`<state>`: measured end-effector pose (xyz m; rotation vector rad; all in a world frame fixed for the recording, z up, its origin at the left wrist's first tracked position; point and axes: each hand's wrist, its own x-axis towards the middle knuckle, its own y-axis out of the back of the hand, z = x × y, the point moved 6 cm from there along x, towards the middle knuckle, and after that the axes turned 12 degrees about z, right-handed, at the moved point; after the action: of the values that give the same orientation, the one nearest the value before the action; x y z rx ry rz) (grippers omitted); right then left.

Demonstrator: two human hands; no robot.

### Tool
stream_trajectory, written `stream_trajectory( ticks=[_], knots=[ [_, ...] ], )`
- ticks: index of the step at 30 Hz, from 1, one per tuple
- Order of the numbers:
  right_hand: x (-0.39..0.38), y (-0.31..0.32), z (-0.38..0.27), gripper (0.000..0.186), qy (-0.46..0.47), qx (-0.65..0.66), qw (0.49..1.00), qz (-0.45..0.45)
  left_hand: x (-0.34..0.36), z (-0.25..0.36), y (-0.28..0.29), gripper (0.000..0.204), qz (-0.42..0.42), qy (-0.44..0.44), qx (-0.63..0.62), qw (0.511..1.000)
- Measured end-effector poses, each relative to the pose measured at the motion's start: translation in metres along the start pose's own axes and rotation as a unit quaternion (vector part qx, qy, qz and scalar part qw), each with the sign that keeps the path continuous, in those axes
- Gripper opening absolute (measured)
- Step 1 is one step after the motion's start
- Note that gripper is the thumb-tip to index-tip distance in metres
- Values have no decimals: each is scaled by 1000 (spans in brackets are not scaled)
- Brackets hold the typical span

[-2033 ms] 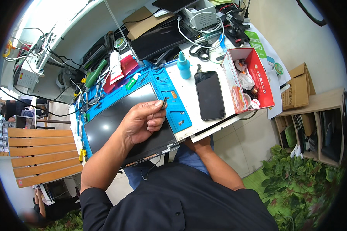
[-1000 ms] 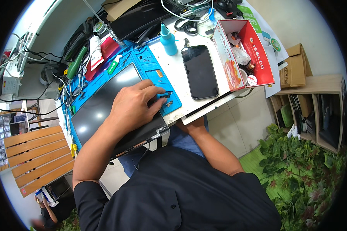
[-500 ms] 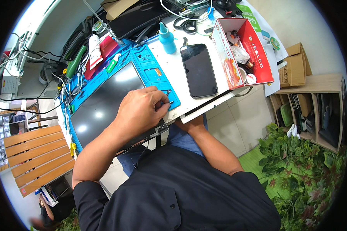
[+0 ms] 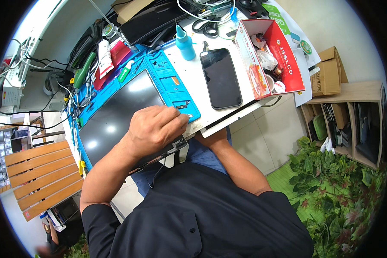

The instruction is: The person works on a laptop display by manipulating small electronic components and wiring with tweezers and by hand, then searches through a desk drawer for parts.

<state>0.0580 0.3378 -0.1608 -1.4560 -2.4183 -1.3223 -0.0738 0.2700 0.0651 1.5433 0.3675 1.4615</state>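
Observation:
My left hand [image 4: 157, 129] is curled over the right part of a dark screen panel [image 4: 116, 105], fingertips pointing down near the blue silicone mat [image 4: 170, 84]; whatever it holds, if anything, is hidden. Small dark parts [image 4: 181, 105] lie in a mat compartment just beyond it. My right hand [image 4: 211, 136] is low at the white desk's [image 4: 195, 73] front edge, its fingers hidden underneath. A black phone [image 4: 221, 78] lies right of the mat, beside a light-blue bottle [image 4: 184, 45].
A red-and-white box [image 4: 284, 58] of small items stands at the right, cluttered tools [image 4: 84, 69] and cables at the back left. A wooden shelf [image 4: 344, 103] and cardboard box [image 4: 327, 73] are at right, a slatted bench [image 4: 43, 176] at left. Another person [image 4: 51, 236] shows at lower left.
My left hand has come down from raised with a small dark part, moved onto the mat's compartment, then shifted back toward me; small dark parts now show there. My right hand stays low.

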Motion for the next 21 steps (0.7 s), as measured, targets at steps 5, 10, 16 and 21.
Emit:
stream_trajectory(
  ticks=[5,10,16,21],
  knots=[
    [-2,-1,1,46,2,13,1000,-2,-1,4,4,36,16,-47,-3,999],
    [-3,1,0,45,0,24,1000,11,-1,8,8,38,16,-87,8,996],
    [1,5,-3,46,-23,29,999,-35,0,11,11,40,18,-114,22,993],
    [-20,24,-3,54,-32,-62,984,-161,-3,11,13,40,15,-118,27,992]
  ],
)
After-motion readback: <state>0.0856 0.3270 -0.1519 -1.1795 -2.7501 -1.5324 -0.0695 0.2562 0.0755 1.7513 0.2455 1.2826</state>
